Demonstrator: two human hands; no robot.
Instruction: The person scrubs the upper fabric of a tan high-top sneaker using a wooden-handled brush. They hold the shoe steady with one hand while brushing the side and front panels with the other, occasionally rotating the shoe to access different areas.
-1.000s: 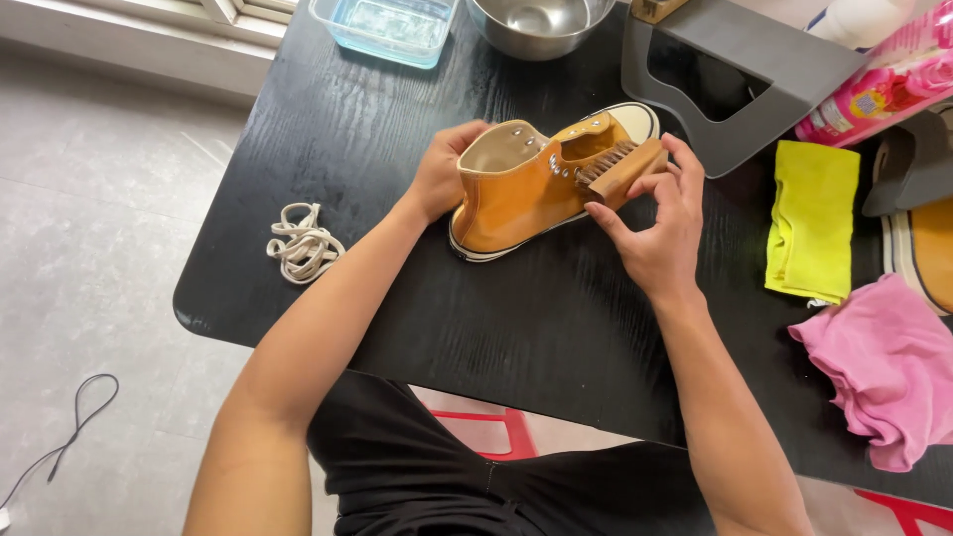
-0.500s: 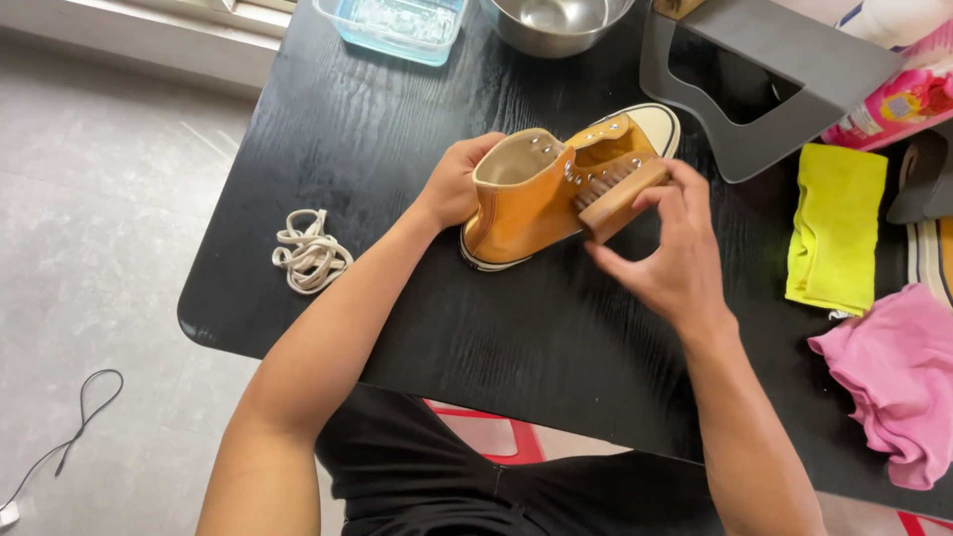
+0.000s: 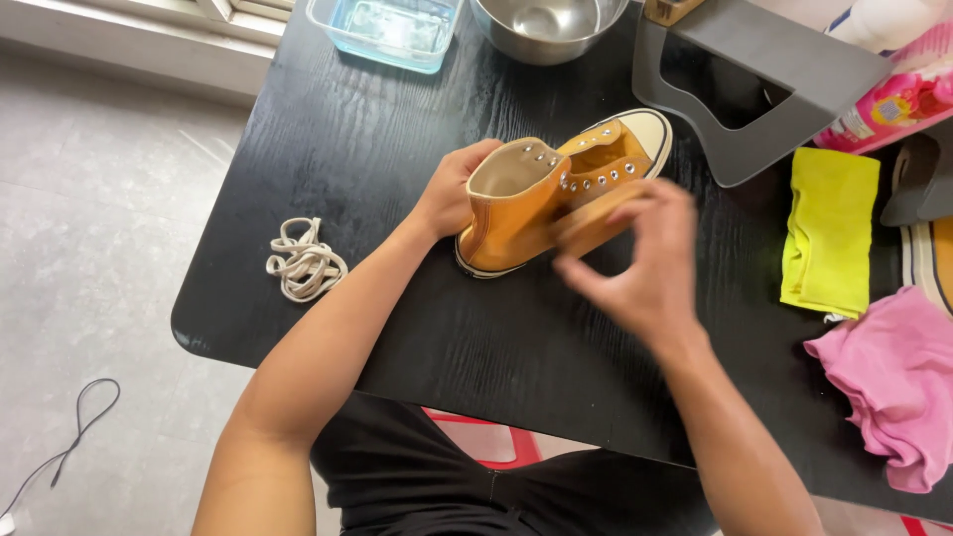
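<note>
Your left hand is closed around the heel of the orange high-top shoe, holding it steady at the centre of the frame. Your right hand grips a wooden brush with curled fingers and presses it against the near side of the shoe, just below the row of eyelets. Both hands are on the shoe, the left at its back, the right at its flank.

The shoe's long axis runs diagonally, heel toward the lower left and white toe cap toward the upper right, sole resting on the black table. The open collar faces up at you; the eyelets are empty.

Left of your left forearm, well apart from the shoe, lies a bundle of white laces. Above, at the frame's top edge, sit a clear plastic tub and a steel bowl, both cut off. A grey stand is at the upper right, a yellow cloth to the right, a pink cloth below it.

The brush's bristles are hidden against the shoe and your right hand is blurred, so how the fingers sit cannot be made out. The shoe's far side is hidden.
</note>
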